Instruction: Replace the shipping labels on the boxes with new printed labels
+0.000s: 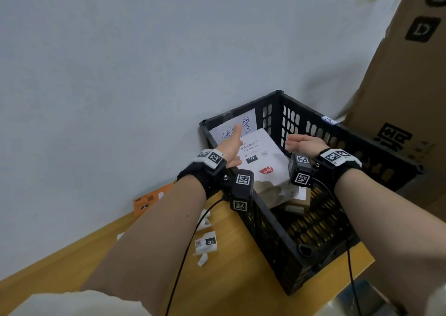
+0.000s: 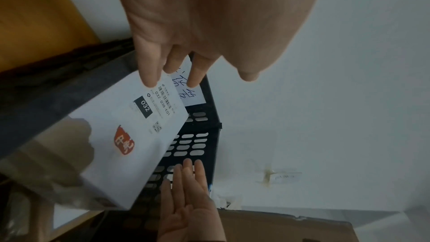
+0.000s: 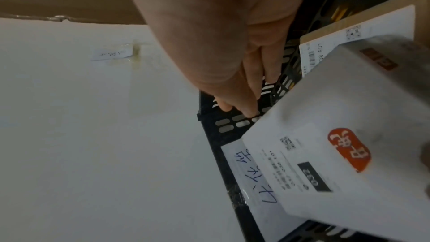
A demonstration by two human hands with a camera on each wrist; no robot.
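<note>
A white parcel [image 1: 263, 156] bearing a printed shipping label [image 1: 251, 158] marked 032 and a red logo leans tilted inside a black slatted crate [image 1: 362, 142]. My left hand [image 1: 231, 144] reaches over the crate's left rim with straight fingers. In the left wrist view its fingertips [image 2: 151, 80] sit at the parcel's [image 2: 130, 135] upper edge. My right hand [image 1: 304, 142] hovers open to the parcel's right, palm facing it; whether it touches is unclear. From the right wrist, the right hand's fingers [image 3: 251, 98] point at the crate wall [image 3: 209, 117] beside the parcel [image 3: 337, 154].
A handwritten paper sign [image 1: 246, 122] is taped inside the crate's back wall. A labelled cardboard box [image 3: 349, 40] lies under the parcel. Torn label scraps [image 1: 207, 243] and an orange box [image 1: 149, 200] lie on the wooden table [image 1: 229, 279]. A tall carton [image 1: 405, 86] stands right.
</note>
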